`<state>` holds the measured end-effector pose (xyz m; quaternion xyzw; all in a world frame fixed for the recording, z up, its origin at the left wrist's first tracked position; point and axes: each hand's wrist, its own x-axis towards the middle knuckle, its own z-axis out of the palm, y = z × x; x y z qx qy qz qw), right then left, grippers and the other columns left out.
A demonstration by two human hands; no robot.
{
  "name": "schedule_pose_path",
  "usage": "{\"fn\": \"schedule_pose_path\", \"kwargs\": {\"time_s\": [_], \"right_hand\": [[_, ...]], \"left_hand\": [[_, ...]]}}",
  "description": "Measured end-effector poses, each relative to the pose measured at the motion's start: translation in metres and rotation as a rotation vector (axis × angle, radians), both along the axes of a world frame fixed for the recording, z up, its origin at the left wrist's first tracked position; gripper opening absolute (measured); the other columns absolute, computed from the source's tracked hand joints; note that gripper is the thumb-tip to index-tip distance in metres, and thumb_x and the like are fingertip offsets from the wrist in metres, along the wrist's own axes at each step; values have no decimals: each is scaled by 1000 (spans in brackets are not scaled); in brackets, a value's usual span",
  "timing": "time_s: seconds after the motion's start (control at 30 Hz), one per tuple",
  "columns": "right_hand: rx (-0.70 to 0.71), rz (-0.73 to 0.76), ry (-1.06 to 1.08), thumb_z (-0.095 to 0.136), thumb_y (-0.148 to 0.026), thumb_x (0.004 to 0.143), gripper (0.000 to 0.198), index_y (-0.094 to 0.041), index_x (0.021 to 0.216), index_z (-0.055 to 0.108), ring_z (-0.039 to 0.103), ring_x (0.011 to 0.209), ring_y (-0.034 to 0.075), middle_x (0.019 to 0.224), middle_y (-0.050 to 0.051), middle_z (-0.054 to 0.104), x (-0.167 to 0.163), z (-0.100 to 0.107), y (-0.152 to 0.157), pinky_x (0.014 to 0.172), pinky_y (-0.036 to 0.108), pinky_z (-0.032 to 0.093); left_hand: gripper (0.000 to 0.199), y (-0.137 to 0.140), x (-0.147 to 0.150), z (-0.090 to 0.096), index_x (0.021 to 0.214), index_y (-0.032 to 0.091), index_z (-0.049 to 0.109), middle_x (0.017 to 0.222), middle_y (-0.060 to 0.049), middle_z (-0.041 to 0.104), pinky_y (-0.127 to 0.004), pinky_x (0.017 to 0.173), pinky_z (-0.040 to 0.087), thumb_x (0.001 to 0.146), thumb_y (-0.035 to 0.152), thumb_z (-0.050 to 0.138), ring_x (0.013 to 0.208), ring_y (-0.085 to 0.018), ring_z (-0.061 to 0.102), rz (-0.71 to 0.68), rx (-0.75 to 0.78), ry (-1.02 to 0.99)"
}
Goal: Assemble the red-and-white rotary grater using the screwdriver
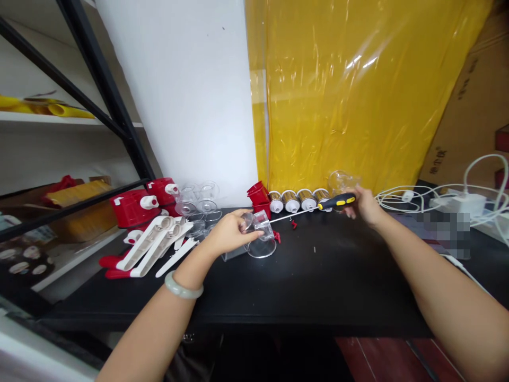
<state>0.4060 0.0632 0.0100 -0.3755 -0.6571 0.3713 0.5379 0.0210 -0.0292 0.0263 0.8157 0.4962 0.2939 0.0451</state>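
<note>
My left hand (230, 231) is closed on a clear plastic part (260, 225), tilted above the black tabletop. My right hand (365, 206) grips a screwdriver (338, 202) by the end of its black and yellow handle. The long shaft points left, and its tip meets the clear part; whether it sits inside cannot be made out. A clear round piece (342, 182) shows just behind the right hand; I cannot tell whether the fingers touch it. Below the left hand lies another clear piece (262, 248) with a round rim. Small red parts (277, 237) lie close by.
White long parts (153, 246) with red ends, red housings (133, 208) and clear cups (196, 196) crowd the left side. Several metallic cylinders (291, 202) line the back beside red pieces (259, 197). White cables (417, 196) and a charger (471, 207) lie right.
</note>
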Motion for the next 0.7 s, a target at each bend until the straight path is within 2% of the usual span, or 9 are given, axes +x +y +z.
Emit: {"fn": "schedule_pose_path", "kwargs": {"time_s": [0.07,0.13,0.2,0.33,0.4,0.47,0.53,0.6,0.7], "right_hand": [[-52,68,80,56,-64,78,40,-25,78,57,63,46,20,58,2,67,-3,1,-1,53,37,57],[-61,77,181,66,-55,73,35,-26,90,55,70,57,23,72,1,72,-8,2,-3,60,40,59],[-35,34,223,68,-56,76,36,-27,91,52,66,48,20,62,-3,66,-12,1,-3,54,37,57],[21,-102,131,57,-70,83,44,-26,78,49,38,27,12,34,-10,37,-10,-2,0,43,31,50],[-18,-66,146,53,-71,83,45,-26,78,51,46,30,14,39,-6,47,-8,-2,1,45,32,52],[-58,17,218,57,-64,80,38,-26,84,52,64,47,20,58,-1,65,-8,-1,2,52,36,57],[-60,71,287,64,-53,76,32,-28,90,51,73,65,24,75,0,71,-10,-1,1,60,40,60],[-40,47,276,65,-49,77,29,-29,92,51,71,61,23,73,-1,69,-11,-2,1,57,39,59],[-15,-71,165,60,-56,84,29,-28,85,54,52,36,17,47,-5,54,-11,-3,0,43,33,50]], "left_hand": [[54,0,0,0,50,20,42,130,-10,66,-33,82,53,76,58,70,95,-23,70,-9,3,4],[55,0,1,0,50,20,41,130,-10,67,-33,82,53,76,58,70,94,-23,70,-11,2,3],[55,-1,2,1,49,20,40,129,-10,67,-34,83,53,76,57,70,95,-23,70,-13,5,0],[53,-2,3,3,48,20,41,127,-11,68,-35,85,53,76,56,70,101,-25,69,-16,5,0],[54,-3,3,3,48,20,41,128,-12,67,-35,86,53,76,56,70,102,-25,69,-12,-3,3],[54,-2,4,3,47,20,41,128,-12,67,-36,87,53,75,56,71,102,-26,69,-13,-7,-3],[53,-2,3,3,48,21,42,127,-11,68,-37,89,53,75,55,71,101,-26,69,-17,-8,-18],[51,-2,4,3,48,20,44,127,-11,68,-37,89,53,74,54,72,100,-26,69,-18,-6,-31],[50,-3,4,3,49,20,43,127,-12,68,-37,88,53,75,52,72,102,-26,69,-26,-3,-28]]}}
